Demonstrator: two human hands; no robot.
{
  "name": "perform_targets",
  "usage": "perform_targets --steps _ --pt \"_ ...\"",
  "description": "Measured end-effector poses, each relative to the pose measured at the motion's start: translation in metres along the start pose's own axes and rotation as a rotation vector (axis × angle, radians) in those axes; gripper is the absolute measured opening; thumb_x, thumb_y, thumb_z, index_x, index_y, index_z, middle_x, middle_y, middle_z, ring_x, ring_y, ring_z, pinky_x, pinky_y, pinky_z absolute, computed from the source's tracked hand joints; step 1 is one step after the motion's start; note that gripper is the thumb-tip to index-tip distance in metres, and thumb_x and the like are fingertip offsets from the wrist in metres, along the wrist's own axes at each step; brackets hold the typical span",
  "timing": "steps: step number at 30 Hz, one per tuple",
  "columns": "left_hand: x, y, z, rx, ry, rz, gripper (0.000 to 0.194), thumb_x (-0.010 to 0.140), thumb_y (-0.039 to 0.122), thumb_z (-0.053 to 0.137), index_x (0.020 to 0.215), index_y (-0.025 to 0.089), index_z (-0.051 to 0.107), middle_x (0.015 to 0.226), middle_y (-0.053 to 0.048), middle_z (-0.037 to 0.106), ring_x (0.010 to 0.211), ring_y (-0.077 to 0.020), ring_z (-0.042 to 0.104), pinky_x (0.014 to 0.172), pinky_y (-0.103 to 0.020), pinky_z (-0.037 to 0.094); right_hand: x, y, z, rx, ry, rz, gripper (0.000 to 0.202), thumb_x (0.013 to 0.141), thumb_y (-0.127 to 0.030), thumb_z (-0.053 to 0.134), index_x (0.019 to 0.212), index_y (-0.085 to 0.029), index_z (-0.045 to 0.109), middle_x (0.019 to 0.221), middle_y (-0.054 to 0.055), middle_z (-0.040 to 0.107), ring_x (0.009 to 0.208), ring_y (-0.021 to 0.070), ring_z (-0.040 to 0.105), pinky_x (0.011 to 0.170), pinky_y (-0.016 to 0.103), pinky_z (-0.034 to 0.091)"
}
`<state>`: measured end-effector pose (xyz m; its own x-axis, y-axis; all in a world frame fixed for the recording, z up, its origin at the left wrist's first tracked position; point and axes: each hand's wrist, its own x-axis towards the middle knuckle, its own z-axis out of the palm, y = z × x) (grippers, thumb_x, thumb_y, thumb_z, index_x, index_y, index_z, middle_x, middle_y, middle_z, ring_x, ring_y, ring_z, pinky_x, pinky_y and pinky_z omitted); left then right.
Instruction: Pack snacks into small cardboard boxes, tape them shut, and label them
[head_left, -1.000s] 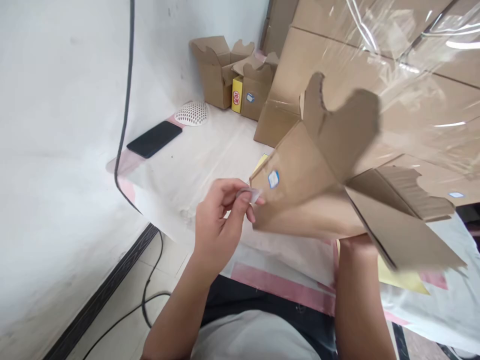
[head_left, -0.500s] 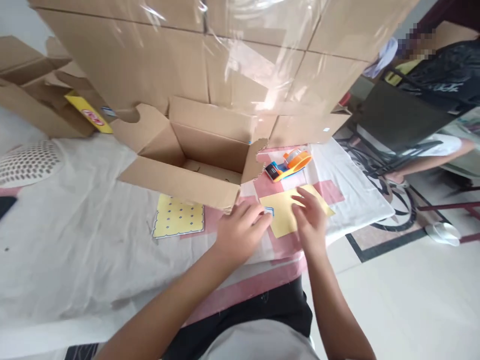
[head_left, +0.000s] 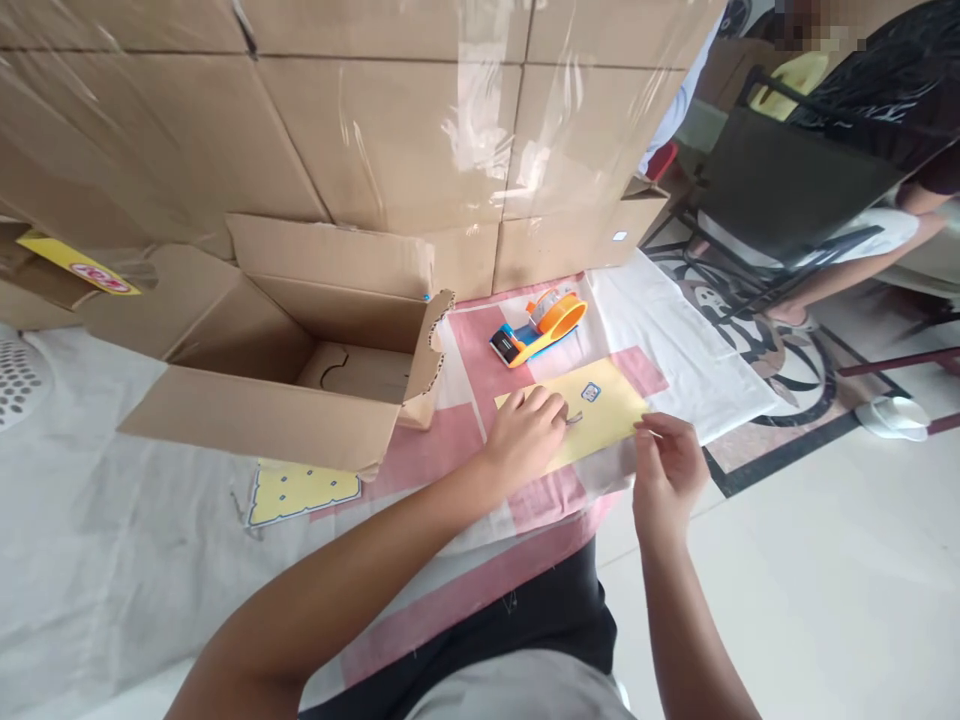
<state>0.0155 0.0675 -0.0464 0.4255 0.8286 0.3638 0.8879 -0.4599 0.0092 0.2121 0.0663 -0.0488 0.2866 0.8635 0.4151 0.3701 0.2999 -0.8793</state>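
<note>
A yellow paper sheet (head_left: pixel 611 415) lies on the table near its right front edge. On it sits a small blue-edged sticker (head_left: pixel 591 393). My left hand (head_left: pixel 529 430) rests on the sheet's left part with curled fingers; a small greyish strip (head_left: pixel 575 418) shows by its fingertips, and what they hold, if anything, is hidden. At the right corner of the sheet, thumb and finger of my right hand (head_left: pixel 670 470) pinch the paper. Beyond the sheet stands an orange and blue tape dispenser (head_left: pixel 540 328) with a roll in it.
An open cardboard box (head_left: pixel 262 405) stands to the left, partly over a yellow patterned card (head_left: pixel 304 492). Film-wrapped cartons (head_left: pixel 390 140) form a wall behind. A white perforated basket (head_left: pixel 19 380) is at far left. At right, a person sits on a dark chair (head_left: pixel 802 180).
The view has shifted, so the box sits further left. My right hand has moved from above the sheet to its right corner and grips it. The blue-edged sticker now shows uncovered on the sheet.
</note>
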Motion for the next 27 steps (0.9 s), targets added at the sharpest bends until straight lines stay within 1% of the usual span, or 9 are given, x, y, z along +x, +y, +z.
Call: perform_targets --steps 3,6,8,14,18,21,23,25,27 --pt "0.007 -0.008 -0.006 0.025 0.011 -0.03 0.026 0.102 0.014 0.051 0.117 0.017 0.072 0.111 -0.011 0.07 0.105 -0.0251 0.061 0.076 -0.039 0.039 0.007 -0.007 0.017 0.02 -0.047 -0.082 0.014 0.093 -0.033 0.064 0.101 -0.022 0.067 0.103 0.006 0.066 0.097 0.0223 0.064 0.083 0.038 0.05" --pt "0.016 -0.016 -0.006 0.025 -0.017 -0.016 0.025 0.1 0.011 0.051 0.097 0.018 0.075 0.104 -0.009 0.071 0.104 -0.0246 0.061 0.078 -0.039 0.041 0.009 -0.012 0.025 -0.01 -0.062 -0.145 0.01 0.093 -0.029 0.062 0.1 -0.023 0.066 0.101 0.005 0.065 0.095 0.0214 0.062 0.082 0.037 0.048" --pt "0.017 -0.018 -0.005 0.016 -0.05 -0.001 0.022 0.099 0.012 0.055 0.093 0.018 0.075 0.101 -0.008 0.071 0.102 -0.024 0.061 0.079 -0.039 0.041 0.009 -0.012 0.025 -0.02 -0.065 -0.152 0.009 0.093 -0.027 0.062 0.099 -0.022 0.066 0.1 0.005 0.065 0.093 0.0207 0.061 0.081 0.036 0.047" --pt "0.002 -0.02 -0.012 0.001 -0.129 -0.032 0.025 0.101 0.013 0.05 0.103 0.015 0.076 0.133 -0.012 0.066 0.119 -0.0281 0.059 0.086 -0.041 0.043 0.0 -0.004 0.019 -0.062 -0.055 -0.102 0.009 0.093 -0.025 0.062 0.099 -0.022 0.068 0.099 0.004 0.065 0.091 0.0204 0.06 0.083 0.037 0.046" --pt "-0.005 -0.023 -0.018 -0.04 -0.188 -0.034 0.029 0.102 0.011 0.048 0.12 0.014 0.07 0.121 -0.012 0.071 0.11 -0.025 0.063 0.084 -0.04 0.044 -0.007 -0.007 0.019 -0.097 -0.063 -0.099 0.01 0.093 -0.025 0.061 0.098 -0.022 0.068 0.099 0.004 0.065 0.092 0.0205 0.061 0.083 0.037 0.045" --pt "0.0 -0.027 -0.018 -0.083 -0.208 -0.036 0.029 0.102 0.011 0.047 0.121 0.014 0.069 0.119 -0.012 0.071 0.113 -0.0257 0.062 0.088 -0.041 0.046 -0.008 -0.018 0.026 -0.103 -0.107 -0.129 0.01 0.093 -0.026 0.06 0.098 -0.022 0.068 0.096 0.004 0.067 0.091 0.0207 0.061 0.084 0.037 0.047" --pt "0.008 -0.026 -0.016 -0.113 -0.207 -0.06 0.028 0.103 0.012 0.046 0.119 0.014 0.069 0.118 -0.011 0.071 0.115 -0.0255 0.062 0.093 -0.042 0.047 -0.001 -0.031 0.035 -0.118 -0.207 -0.16 0.013 0.094 -0.03 0.06 0.1 -0.022 0.068 0.098 0.005 0.069 0.093 0.0223 0.064 0.087 0.04 0.049" --pt "0.014 -0.022 -0.013 -0.14 -0.191 -0.107 0.025 0.103 0.015 0.047 0.116 0.014 0.069 0.119 -0.009 0.07 0.116 -0.0246 0.062 0.098 -0.042 0.049 0.015 -0.047 0.051 -0.107 -0.414 -0.242 0.023 0.093 -0.036 0.064 0.112 -0.023 0.068 0.112 0.008 0.072 0.106 0.0261 0.066 0.096 0.045 0.052" --pt "0.015 -0.014 -0.012 -0.173 -0.154 -0.174 0.019 0.102 0.023 0.057 0.115 0.015 0.069 0.121 -0.008 0.069 0.117 -0.0237 0.063 0.102 -0.043 0.051 0.036 -0.063 0.074 -0.07 -0.71 -0.358 0.056 0.085 -0.046 0.076 0.134 -0.026 0.059 0.137 0.012 0.066 0.128 0.0322 0.062 0.104 0.051 0.052"
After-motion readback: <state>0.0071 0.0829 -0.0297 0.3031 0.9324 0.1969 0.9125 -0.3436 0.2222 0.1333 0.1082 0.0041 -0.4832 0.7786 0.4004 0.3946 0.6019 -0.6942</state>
